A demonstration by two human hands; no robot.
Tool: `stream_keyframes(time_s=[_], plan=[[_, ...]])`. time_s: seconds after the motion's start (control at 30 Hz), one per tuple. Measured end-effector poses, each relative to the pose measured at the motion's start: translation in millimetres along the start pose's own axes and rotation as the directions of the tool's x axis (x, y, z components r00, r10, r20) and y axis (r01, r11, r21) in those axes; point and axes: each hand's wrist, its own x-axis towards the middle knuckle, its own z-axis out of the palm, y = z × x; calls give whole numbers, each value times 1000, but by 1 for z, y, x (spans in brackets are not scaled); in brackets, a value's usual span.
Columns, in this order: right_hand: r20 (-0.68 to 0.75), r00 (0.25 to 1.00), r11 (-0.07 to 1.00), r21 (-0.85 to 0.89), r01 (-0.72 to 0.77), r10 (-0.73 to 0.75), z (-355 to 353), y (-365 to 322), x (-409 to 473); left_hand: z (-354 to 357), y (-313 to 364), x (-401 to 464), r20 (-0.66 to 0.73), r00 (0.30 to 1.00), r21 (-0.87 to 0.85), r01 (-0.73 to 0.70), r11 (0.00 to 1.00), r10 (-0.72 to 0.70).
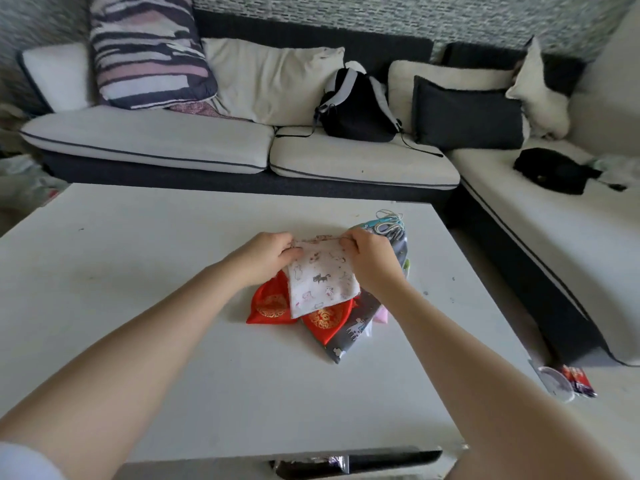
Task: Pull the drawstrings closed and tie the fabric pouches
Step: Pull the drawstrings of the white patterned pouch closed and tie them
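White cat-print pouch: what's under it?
The white cat-print pouch lies over two red gold-printed pouches and a grey printed pouch. Pink fabric peeks out right. Anything further beneath is covered.

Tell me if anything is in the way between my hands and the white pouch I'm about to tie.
Nothing visible is. Both the left hand and right hand already grip the top edge of the white pouch, which lies on top of the red pouches and the grey pouch on the table. Its drawstrings can't be seen.
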Motion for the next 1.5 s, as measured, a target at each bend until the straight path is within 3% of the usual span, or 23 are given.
stream_keyframes(time_s=[0.1,0.17,0.27,0.33,0.37,0.4,0.43,0.47,0.53,0.57,0.63,0.73,0.8,0.83,0.9,0.97,1.03,1.1,1.2,1.27,1.33,1.4,1.5], plan=[[3,994,985,-130,109,-110,-12,7,-8,0,8,-5,-70,997,95,44,995,-37],[160,983,970,-207,124,-92,-18,14,-12,-1,14,-10,-30,989,116,145,983,-142],[421,907,923,-357,144,21,-24,22,-19,2,20,-18,80,964,163,240,957,-255],[451,890,955,-287,77,64,-27,28,-26,1,23,-26,137,934,-2,334,942,-331],[439,891,985,-167,-44,114,-27,32,-27,-1,20,-28,176,908,-200,410,890,-379],[425,885,969,60,-238,191,-29,35,-30,-3,18,-32,221,879,-419,477,773,-422],[429,860,822,359,-443,276,-30,38,-31,-7,16,-34,266,857,-608,504,614,-441],[437,839,556,629,-543,325,-30,41,-31,-9,13,-37,294,850,-751,488,445,-436],[422,844,1,894,-447,331,-32,40,-31,-12,11,-39,323,869,-895,409,176,-373],[399,865,-169,916,-363,305,-33,37,-30,-13,13,-40,334,886,-920,381,95,-321],[333,918,-298,918,-262,218,-34,28,-29,-10,23,-38,334,920,-937,347,32,-207],[293,955,-381,889,-253,49,-35,12,-30,-9,41,-30,252,963,-967,246,-69,-101],[303,948,-470,853,-226,93,-37,7,-27,-11,47,-26,204,979,-955,193,-227,-28],[331,930,-491,844,-216,161,-38,7,-26,-11,48,-25,211,977,-949,200,-246,-22],[360,878,-400,889,-221,314,-38,11,-23,-7,45,-26,280,951,-954,261,-144,-131],[333,847,-171,943,-287,415,-35,13,-24,3,42,-28,328,905,-944,321,-70,-272],[298,855,67,932,-357,425,-29,12,-26,9,42,-27,307,889,-951,296,-83,-340],[272,887,294,872,-392,374,-27,8,-27,9,43,-26,269,896,-962,269,-50,-353],[238,949,651,691,-315,206,-29,0,-28,1,50,-25,221,937,-965,250,80,-269],[297,950,792,556,-252,94,-29,-8,-29,-4,61,-23,196,960,-961,229,155,-202],[356,934,867,450,-214,45,-26,-15,-31,-6,73,-20,145,977,-957,179,229,-157],[346,934,861,445,-248,90,-23,-22,-31,-7,81,-19,103,988,-949,132,288,-113],[364,892,601,661,-450,268,-22,-29,-28,-3,87,-20,59,971,-881,160,445,-233]])
